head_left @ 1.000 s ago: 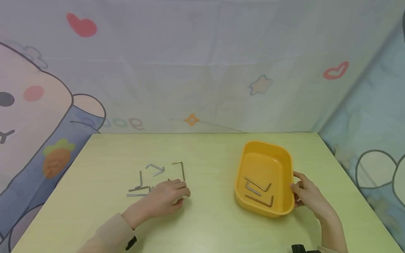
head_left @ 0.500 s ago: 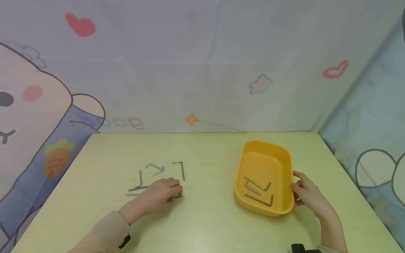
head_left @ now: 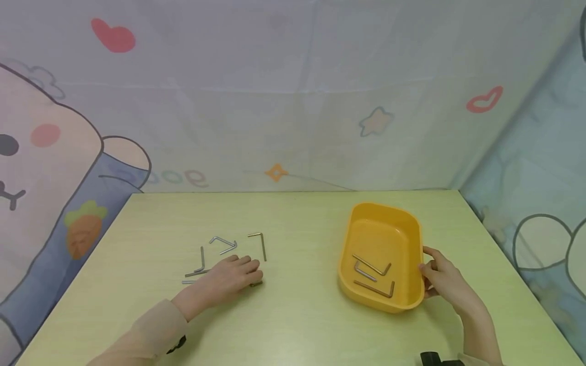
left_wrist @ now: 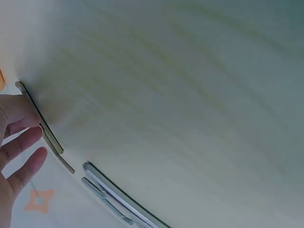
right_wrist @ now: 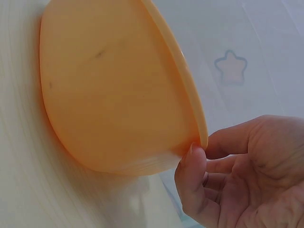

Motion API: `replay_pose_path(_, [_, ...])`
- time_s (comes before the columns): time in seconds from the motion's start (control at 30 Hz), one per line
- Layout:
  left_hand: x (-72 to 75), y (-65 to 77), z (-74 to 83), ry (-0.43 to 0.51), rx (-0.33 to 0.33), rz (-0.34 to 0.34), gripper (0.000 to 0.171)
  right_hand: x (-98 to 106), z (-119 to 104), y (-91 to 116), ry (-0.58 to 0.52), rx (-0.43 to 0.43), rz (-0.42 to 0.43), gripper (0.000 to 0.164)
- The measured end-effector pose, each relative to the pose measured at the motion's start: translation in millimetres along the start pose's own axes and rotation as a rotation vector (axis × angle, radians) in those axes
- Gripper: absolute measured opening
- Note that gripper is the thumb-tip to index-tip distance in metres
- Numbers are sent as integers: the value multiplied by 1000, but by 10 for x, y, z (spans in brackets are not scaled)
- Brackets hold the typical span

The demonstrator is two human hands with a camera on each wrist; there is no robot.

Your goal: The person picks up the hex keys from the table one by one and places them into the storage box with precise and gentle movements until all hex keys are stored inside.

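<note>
In the head view my left hand (head_left: 226, 279) is low over the table at the left, its fingertips at a hex key (head_left: 256, 283) that the hand mostly hides. The left wrist view has the thumb and a fingertip meeting at that dark hex key (left_wrist: 40, 116), with other fingers spread below. At the right, my right hand (head_left: 446, 279) pinches the rim of a yellow tray (head_left: 409, 229) between thumb and fingers, as the right wrist view of the tray wall (right_wrist: 109, 90) also shows. Several bent hex keys (head_left: 373, 288) lie inside the tray's near end.
Around the left hand lie more loose hex keys: a brass one (head_left: 263, 247) beyond the fingers, silver ones (head_left: 224, 243) behind, and others (head_left: 197, 273) partly under the wrist. A printed cloth (head_left: 316, 101) hangs along the table's back edge.
My left hand has shifted slightly left and come down onto a hex key, whose end shows at its fingertips. The right hand keeps its hold on the tray.
</note>
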State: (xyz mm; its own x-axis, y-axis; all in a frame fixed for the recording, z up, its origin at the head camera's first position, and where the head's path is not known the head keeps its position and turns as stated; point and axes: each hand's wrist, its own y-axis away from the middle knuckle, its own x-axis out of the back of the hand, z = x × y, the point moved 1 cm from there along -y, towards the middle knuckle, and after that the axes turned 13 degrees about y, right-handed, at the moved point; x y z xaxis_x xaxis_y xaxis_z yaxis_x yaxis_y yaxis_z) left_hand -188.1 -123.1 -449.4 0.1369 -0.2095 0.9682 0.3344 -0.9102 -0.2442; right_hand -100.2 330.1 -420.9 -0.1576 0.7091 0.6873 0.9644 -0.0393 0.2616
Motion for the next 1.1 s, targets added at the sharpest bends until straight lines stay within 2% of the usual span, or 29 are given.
replay_pose_path(0.27, [-74,37,-79,-21,-44,19,12,-1,-3,-4,-3,-5,-1,60])
replay_pose_path(0.53, [-81,16,-112,-82,-73,-9,6,-1,-14,-1,0,1,3,60])
replay_pose_path(0.9, [-103,-24,-154,-167,-132,7,13,6,-22,-5,1,-3,2,59])
replay_pose_path(1.1, [-88,-27,-142,-186,-132,0,20,2,-15,-3,3,-5,3,59])
